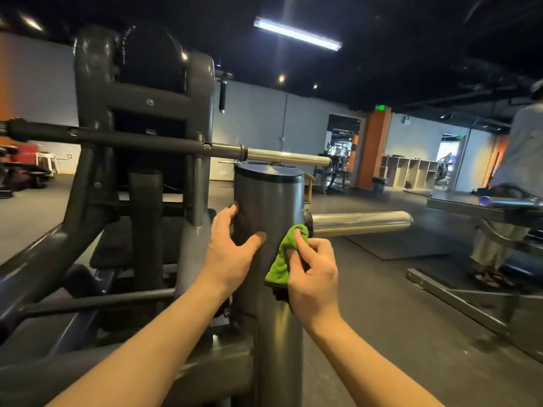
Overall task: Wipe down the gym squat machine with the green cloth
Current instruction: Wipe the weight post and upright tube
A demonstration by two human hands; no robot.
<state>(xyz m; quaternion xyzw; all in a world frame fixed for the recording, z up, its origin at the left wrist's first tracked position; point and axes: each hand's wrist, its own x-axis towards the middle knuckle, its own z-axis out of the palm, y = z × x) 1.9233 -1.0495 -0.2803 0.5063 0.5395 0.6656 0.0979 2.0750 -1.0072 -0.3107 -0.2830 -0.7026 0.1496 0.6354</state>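
The dark grey squat machine (141,118) fills the left and middle of the head view. Its thick upright post (269,198) with a black cap stands right in front of me. My left hand (230,249) wraps around the post's left side, thumb across the front. The green cloth (282,259) lies against the post's right side. My right hand (314,274) pinches and presses the cloth onto the metal, the index finger laid over its upper fold. A chrome weight peg (361,224) sticks out to the right of the post.
A long bar with a chrome sleeve (282,157) crosses behind the post's top. A person (517,177) stands at the far right by another machine frame (470,295). Cubby shelves (408,171) and a bin line the back wall. Dark rubber floor lies to the right.
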